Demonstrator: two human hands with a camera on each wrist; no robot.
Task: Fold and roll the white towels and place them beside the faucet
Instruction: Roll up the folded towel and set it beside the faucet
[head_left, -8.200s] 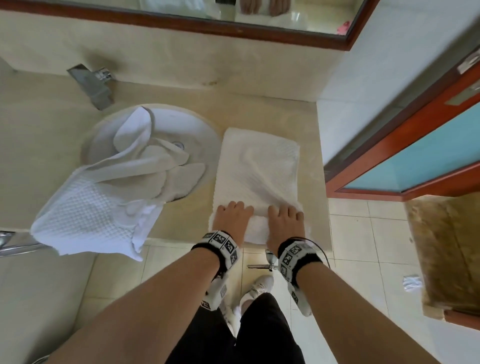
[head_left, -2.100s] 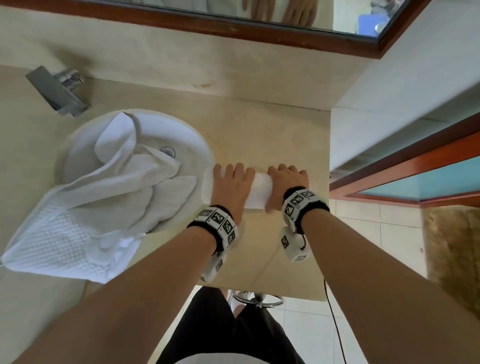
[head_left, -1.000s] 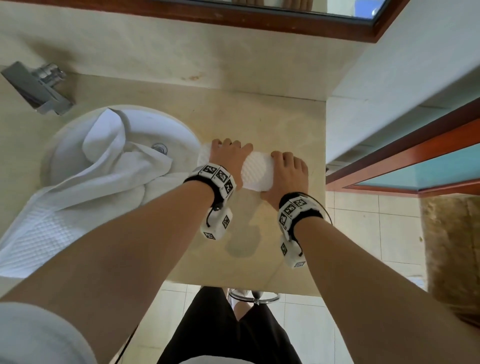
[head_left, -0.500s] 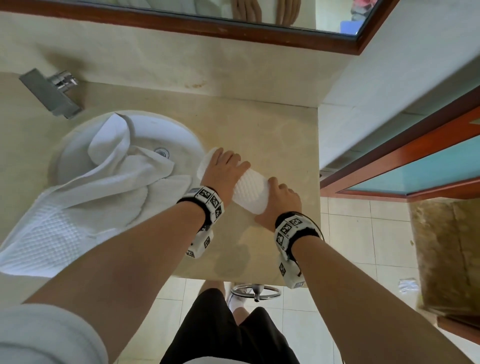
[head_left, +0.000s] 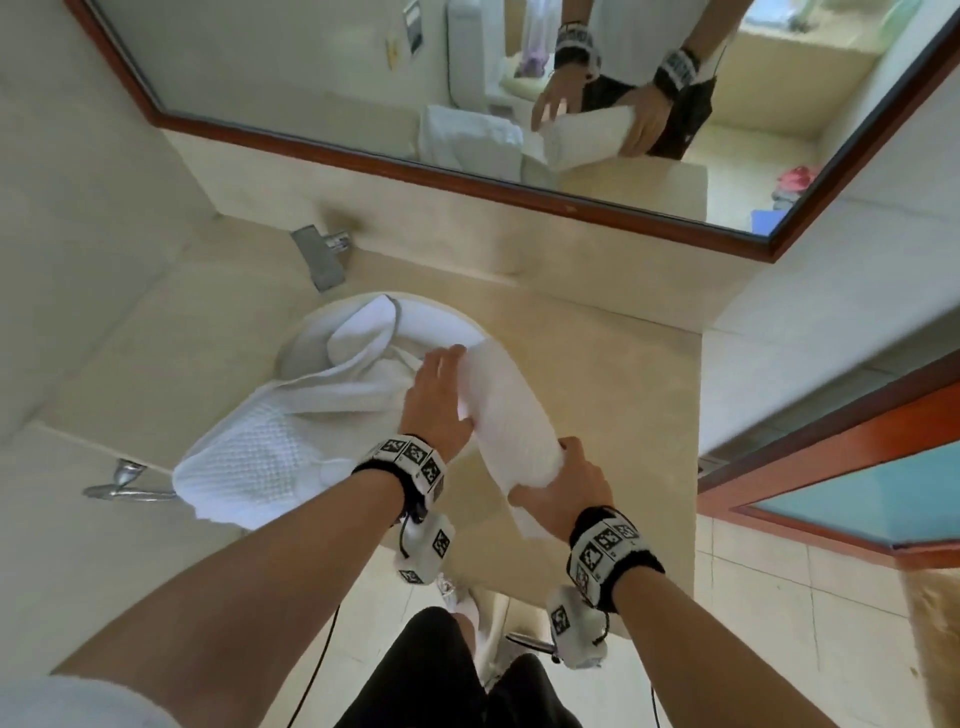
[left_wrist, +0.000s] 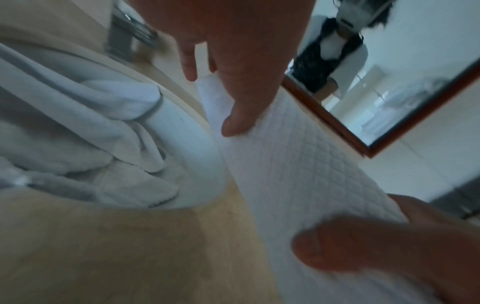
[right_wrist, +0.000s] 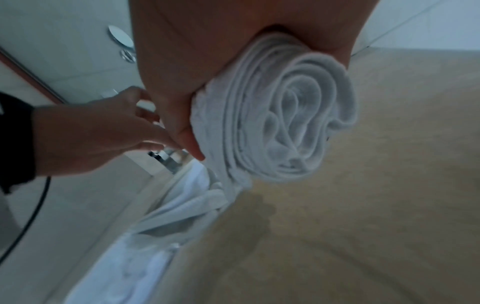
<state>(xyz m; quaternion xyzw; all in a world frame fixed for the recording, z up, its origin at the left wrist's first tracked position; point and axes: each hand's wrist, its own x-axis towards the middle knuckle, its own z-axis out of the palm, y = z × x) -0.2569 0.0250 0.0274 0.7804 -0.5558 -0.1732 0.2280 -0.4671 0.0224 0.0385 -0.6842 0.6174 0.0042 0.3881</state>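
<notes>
Rolled white towel (head_left: 506, 415), quilted, spiral end showing, lifted off the counter at a slant. Second white towel (head_left: 291, 421) crumpled at nine o'clock, draped from basin over counter edge. Faucet (head_left: 322, 257) at eleven o'clock.

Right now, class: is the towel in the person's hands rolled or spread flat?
Rolled. The towel shows spiral layers at its end in the right wrist view; the right hand grips that end.

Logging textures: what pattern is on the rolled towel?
White, small quilted diamonds on the rolled towel; clearest in the left wrist view.
</notes>
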